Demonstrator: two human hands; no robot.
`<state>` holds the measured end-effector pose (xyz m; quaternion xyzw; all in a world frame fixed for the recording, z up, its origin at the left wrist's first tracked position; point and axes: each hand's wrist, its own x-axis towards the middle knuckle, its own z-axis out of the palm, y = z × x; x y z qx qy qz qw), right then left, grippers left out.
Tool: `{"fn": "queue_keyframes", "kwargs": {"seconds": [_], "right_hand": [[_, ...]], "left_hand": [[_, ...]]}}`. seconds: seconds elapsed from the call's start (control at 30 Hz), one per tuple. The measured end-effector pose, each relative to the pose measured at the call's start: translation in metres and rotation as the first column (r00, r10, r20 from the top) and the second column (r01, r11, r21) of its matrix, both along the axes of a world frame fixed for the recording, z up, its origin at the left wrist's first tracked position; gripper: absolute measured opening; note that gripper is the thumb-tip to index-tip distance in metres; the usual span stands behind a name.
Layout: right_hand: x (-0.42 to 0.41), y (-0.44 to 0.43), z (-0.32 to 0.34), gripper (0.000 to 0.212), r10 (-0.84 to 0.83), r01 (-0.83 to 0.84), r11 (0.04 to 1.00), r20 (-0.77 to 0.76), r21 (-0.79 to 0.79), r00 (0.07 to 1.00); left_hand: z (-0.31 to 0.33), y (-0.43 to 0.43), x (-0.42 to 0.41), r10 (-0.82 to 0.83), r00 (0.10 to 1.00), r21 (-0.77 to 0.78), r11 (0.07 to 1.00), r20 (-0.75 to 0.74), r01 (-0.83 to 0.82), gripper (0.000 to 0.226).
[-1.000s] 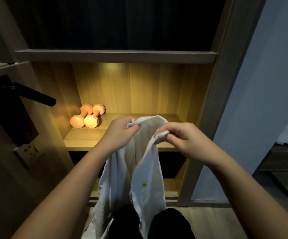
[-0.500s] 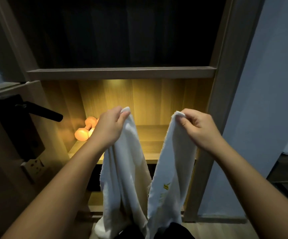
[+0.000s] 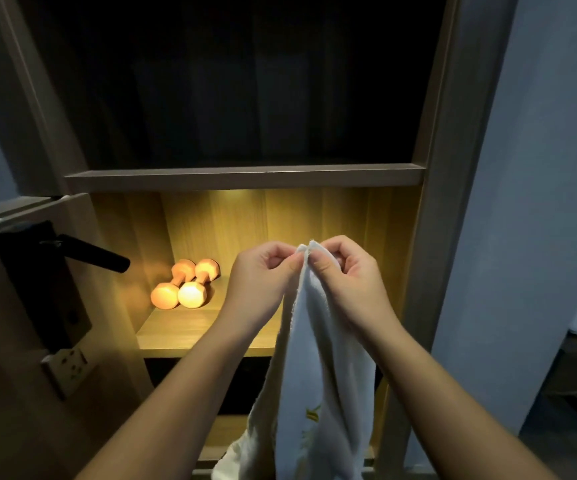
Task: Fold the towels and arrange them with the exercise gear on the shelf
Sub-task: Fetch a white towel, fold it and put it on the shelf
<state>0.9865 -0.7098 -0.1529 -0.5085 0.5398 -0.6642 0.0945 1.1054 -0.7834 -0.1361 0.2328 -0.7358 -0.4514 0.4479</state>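
Note:
A white towel (image 3: 318, 386) with a small yellow mark hangs in front of the lit shelf (image 3: 190, 332). My left hand (image 3: 259, 275) and my right hand (image 3: 344, 275) pinch its two top corners, pressed together at the towel's top edge. The towel hangs doubled lengthwise, and its lower end runs out of the frame. Two orange dumbbells (image 3: 186, 287) lie side by side at the shelf's left back corner, apart from the towel.
A wooden shelving unit has a dark upper compartment (image 3: 245, 81) and a dark lower one. At the left, an open door carries a black lever handle (image 3: 89, 252). A grey wall (image 3: 536, 202) stands at the right, with a low piece of furniture beyond it.
My hands were spread apart with the towel held open half a second ago. They have come together, joining the two top corners so the towel hangs doubled.

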Motion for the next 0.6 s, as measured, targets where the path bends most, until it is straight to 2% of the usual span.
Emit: {"fn": "queue_keyframes", "kwargs": {"seconds": [0.2,0.3,0.43,0.6], "right_hand": [[0.005,0.002,-0.01,0.014,-0.037,0.038,0.999,-0.042,0.029,0.998],[0.006,0.004,-0.014,0.01,-0.054,0.054,0.999,-0.032,-0.001,0.998],[0.004,0.004,-0.016,0.007,-0.031,0.031,0.999,-0.007,-0.013,0.999],[0.009,0.003,-0.024,0.009,0.017,-0.017,1.0,0.012,-0.014,1.0]], "left_hand": [[-0.008,0.002,0.002,0.009,0.998,0.037,0.999,-0.07,-0.007,0.014],[-0.016,0.007,0.001,-0.059,0.987,0.186,0.979,-0.147,0.086,0.009],[-0.024,0.009,0.002,-0.157,0.958,0.342,0.91,-0.242,0.236,0.016],[-0.03,0.013,0.001,-0.014,0.94,0.467,0.865,-0.34,0.181,0.016]]}}
